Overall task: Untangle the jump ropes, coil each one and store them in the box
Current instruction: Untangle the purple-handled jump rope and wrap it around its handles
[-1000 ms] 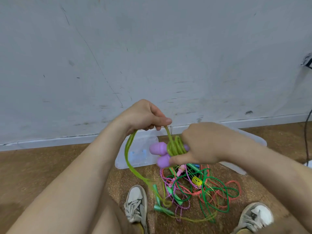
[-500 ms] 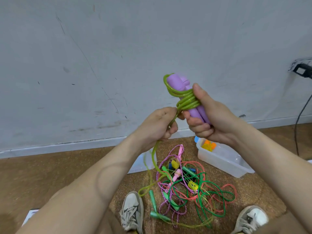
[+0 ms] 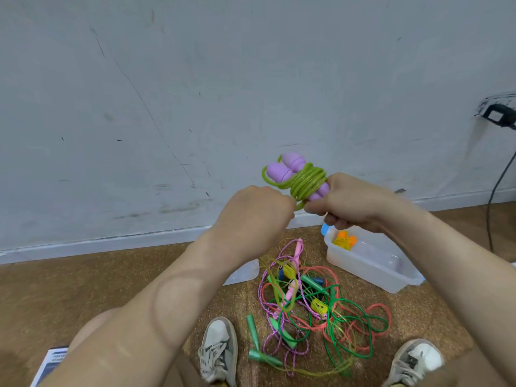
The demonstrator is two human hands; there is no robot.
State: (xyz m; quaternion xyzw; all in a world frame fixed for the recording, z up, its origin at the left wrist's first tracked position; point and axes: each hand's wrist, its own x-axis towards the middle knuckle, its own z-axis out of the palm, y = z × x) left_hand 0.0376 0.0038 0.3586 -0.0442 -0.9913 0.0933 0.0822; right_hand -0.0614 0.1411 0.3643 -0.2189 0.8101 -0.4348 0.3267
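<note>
**Inspector:** Report the setting, largest item first.

**Me:** A scuffed grey wall (image 3: 195, 93) fills the upper view. Below it is a brown floor (image 3: 83, 289). I am seated on it, with my shoes (image 3: 219, 347) either side of the work. A black cable (image 3: 497, 191) hangs down the wall at the far right.

**Inspector:** Where are the task items?

**Me:** A tangle of jump ropes (image 3: 315, 305) lies on the floor between my feet, with pink, green, red and yellow cords crossing each other. Two green handles (image 3: 254, 331) lie at its left edge. The clear box (image 3: 371, 272) stands on the floor just right of the tangle, near the wall. It is open, and an orange-and-yellow rope (image 3: 344, 241) sits in its far end. A clear lid (image 3: 243, 272) lies to the left of the tangle, partly hidden by my forearm.

**Inspector:** What about your hands?

**Me:** Both are raised in front of the wall, touching or nearly so. My right hand (image 3: 354, 202) grips the lower ends of the two purple handles (image 3: 282, 170), with its fingers (image 3: 335, 219) curled under them. The green rope (image 3: 307, 182) is wound in tight turns around the middle of those handles. My left hand (image 3: 259, 210) is closed, its back to the camera. The free end of the green rope runs into it just below the coil. The fingertips are hidden.
</note>
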